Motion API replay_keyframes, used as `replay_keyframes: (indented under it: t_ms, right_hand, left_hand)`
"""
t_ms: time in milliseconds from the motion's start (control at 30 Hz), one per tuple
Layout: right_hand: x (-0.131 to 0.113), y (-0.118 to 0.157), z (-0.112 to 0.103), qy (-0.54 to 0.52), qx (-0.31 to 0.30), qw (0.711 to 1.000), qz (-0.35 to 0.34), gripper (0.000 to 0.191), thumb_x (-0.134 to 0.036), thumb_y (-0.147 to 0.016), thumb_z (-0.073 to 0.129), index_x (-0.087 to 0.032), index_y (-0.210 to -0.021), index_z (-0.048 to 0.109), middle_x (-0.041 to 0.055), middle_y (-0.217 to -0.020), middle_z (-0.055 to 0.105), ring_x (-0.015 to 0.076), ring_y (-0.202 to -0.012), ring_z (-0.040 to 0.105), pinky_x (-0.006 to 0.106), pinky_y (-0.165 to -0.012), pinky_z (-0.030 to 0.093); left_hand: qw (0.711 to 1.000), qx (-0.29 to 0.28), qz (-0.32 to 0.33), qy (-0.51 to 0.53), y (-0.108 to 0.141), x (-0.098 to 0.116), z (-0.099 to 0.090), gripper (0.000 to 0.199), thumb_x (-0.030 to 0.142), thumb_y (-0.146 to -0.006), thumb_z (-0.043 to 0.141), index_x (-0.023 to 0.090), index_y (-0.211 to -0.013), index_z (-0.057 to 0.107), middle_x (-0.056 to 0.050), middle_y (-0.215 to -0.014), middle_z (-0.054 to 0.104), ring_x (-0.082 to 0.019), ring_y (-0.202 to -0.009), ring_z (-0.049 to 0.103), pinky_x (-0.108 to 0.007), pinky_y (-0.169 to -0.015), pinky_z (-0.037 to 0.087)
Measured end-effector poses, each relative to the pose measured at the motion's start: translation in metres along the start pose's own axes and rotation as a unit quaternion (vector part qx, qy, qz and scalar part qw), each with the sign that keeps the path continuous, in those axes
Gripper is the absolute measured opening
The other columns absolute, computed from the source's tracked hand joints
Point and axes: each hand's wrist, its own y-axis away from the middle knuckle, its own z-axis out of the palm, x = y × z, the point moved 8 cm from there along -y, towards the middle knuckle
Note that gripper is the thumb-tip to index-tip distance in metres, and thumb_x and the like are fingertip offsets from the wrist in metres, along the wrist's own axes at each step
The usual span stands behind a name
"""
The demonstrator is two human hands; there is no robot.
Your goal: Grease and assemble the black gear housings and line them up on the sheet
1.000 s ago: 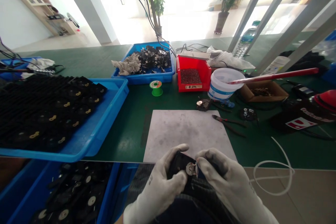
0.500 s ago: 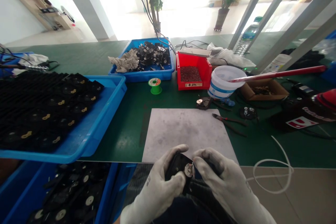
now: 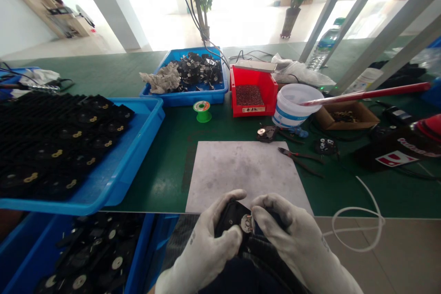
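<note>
My left hand point(image 3: 213, 243), in a white glove, is wrapped round a flat black plastic part point(image 3: 229, 219) just in front of the bench edge. On this part sits a small round silver metal piece point(image 3: 246, 223), beside my left thumb. My right hand point(image 3: 289, 234), gloved too, has its thumb and fingertips pinched at the right edge of that metal piece. Its own fingers hide what exactly they grip. Behind both hands lies a pale grey sheet point(image 3: 241, 170) on the green bench.
At left, a blue tray point(image 3: 138, 161) holds rows of black parts; a lower blue bin point(image 3: 146, 239) holds more. Behind stand another blue tray point(image 3: 193, 98), green spool point(image 3: 203, 115), red bin point(image 3: 253, 112) and white bucket point(image 3: 292, 121). Cutting pliers point(image 3: 303, 158) and a dark bottle point(image 3: 389, 147) lie right.
The camera view has shifted very slightly. Both hands keep the same hold, and the part between them shows no clear movement.
</note>
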Motion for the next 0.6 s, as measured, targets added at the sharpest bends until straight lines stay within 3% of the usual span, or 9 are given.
replay_keyframes:
  t_ms: [300,600]
  right_hand:
    - [0.0033,-0.0014,0.0038,-0.016,-0.019,1.0,0.003,0.027,-0.044,-0.105,0.057,-0.021,-0.092,0.063,-0.0021,-0.078,0.065,0.0101,-0.071,0.064,0.014,-0.065,0.049]
    - [0.0095,-0.0031,0.0041,0.003,-0.029,1.0,0.007,0.029,-0.047,-0.106,0.057,-0.021,-0.095,0.064,-0.0017,-0.079,0.065,0.0098,-0.071,0.064,0.014,-0.066,0.049]
  left_hand:
    - [1.0,0.002,-0.007,0.009,-0.0014,0.0016,-0.0021,0.064,0.026,-0.081,0.065,0.017,-0.144,0.06,-0.004,-0.103,0.074,-0.015,-0.077,0.059,-0.024,-0.07,0.052]
    - [1.0,0.002,-0.001,-0.011,-0.0001,0.0041,-0.0049,0.064,0.028,-0.081,0.063,0.02,-0.144,0.061,-0.005,-0.112,0.074,-0.019,-0.087,0.064,-0.027,-0.077,0.054]
